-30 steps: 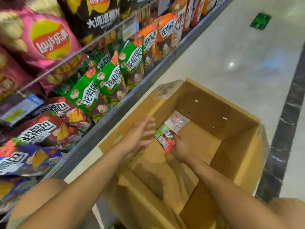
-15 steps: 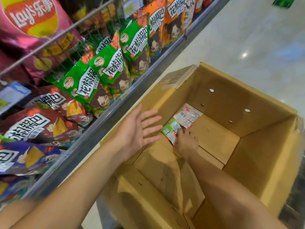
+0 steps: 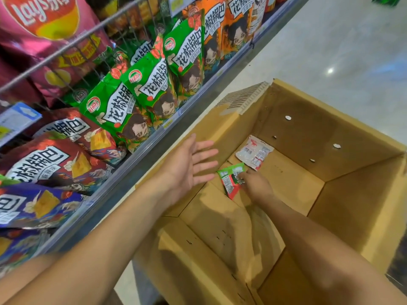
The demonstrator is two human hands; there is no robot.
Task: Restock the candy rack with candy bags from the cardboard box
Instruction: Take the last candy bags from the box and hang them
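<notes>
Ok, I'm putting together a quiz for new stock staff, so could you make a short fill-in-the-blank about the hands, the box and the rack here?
1. The cardboard box holds ___ bags: a green-and-red bag and a white bag.
2. The right hand pinches the green-and-red bag; the left hand holds ___.
3. The candy rack stands to the box's ___.
Missing words: two; nothing; left.
</notes>
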